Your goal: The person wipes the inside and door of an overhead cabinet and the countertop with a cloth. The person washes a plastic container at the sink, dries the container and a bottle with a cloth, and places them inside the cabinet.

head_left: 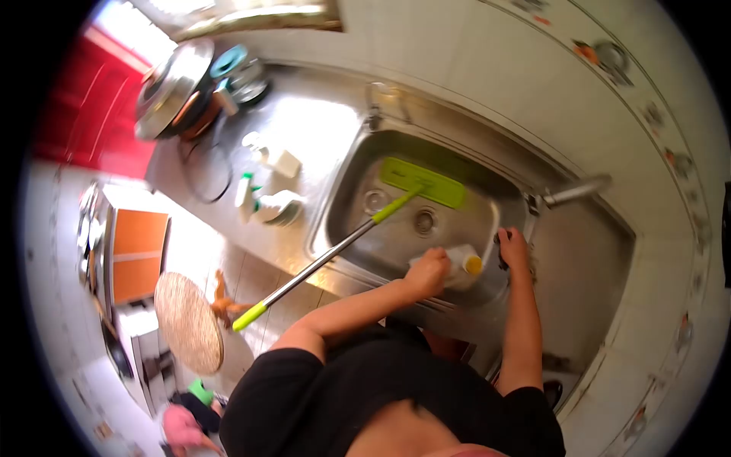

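In the head view my left hand (430, 273) is closed on a whitish bottle (459, 273) with a yellow cap, tilted over the near side of the steel sink (365, 251). My right hand (513, 248) is at the sink's right rim, its fingers curled round a small dark thing (502, 251) that I cannot make out. A lime-green flat mop (445, 191) lies with its head in the basin. Its metal handle (316, 264) crosses the front rim and sticks out to the left. Beside the mop head the drain (425, 222) shows, with a small clear round item (375, 200) left of it.
Left of the basin, white bottles (280, 207) stand on the steel counter (320, 107). A large lidded pot (171, 87) and a glass blender jar (245, 80) are farther back. Taps (576, 190) rise behind the sink. A round stool (188, 321) stands on the floor at left.
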`<state>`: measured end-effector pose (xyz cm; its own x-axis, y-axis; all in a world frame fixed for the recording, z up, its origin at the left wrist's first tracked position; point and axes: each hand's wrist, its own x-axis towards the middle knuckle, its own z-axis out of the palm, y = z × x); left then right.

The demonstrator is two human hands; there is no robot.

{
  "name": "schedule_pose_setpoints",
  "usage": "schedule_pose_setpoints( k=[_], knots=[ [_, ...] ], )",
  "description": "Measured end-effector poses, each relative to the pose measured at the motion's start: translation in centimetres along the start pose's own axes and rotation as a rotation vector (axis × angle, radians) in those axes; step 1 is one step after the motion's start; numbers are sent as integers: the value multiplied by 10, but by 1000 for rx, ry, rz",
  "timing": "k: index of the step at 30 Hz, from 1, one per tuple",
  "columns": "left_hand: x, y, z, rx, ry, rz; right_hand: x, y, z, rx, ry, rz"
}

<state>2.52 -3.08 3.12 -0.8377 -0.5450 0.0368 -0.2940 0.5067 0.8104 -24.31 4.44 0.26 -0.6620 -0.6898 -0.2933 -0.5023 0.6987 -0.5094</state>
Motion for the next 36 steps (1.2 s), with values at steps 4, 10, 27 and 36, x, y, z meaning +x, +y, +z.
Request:
schedule_pose_setpoints(
  k=[4,10,27,36],
  knots=[
    [14,-20,22,112,-179,-25,-7,-5,-29,-32,304,143],
    [42,-15,17,66,-254,-219,10,-17,-58,-81,397,-120],
    [175,-18,58,-1390,-106,-782,32,-23,-53,-145,255,-272],
    [222,-54,96,-1089,-193,-521,22,-18,-48,-118,191,-228]
  ],
)
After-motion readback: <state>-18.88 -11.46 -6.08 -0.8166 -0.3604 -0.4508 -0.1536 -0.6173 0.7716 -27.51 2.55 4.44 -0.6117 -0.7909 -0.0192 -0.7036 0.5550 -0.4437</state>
